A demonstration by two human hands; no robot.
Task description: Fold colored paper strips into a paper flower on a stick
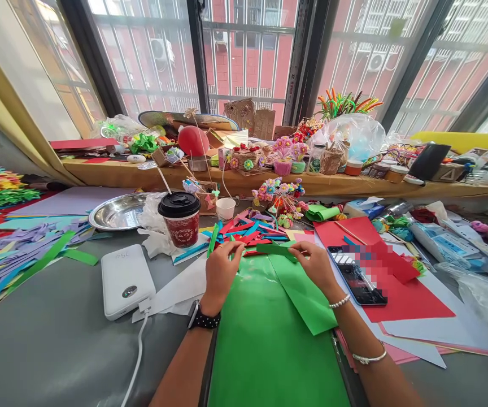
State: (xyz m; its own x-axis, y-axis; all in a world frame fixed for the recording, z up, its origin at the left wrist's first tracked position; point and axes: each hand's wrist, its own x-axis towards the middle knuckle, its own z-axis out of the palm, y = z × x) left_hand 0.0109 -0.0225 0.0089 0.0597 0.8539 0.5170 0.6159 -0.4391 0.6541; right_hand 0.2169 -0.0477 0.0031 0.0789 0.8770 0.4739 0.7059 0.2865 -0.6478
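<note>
Pinching a green strip (273, 249) in your right hand (304, 252), you hold it just above the far end of the green mat. Your left hand (222, 274) is near the strip's other end, its fingertips together; whether they grip anything, I cannot tell. A loose green sheet (301, 291) lies across the right part of the green mat (278, 350). Beyond the mat, a pile of folded strips (248, 227) crowds your fingers. Left of the mat stand a lidded cup (182, 220) and, nearer you, a power bank (127, 280); right of it, a phone (356, 277) overlaps red paper (413, 299).
</note>
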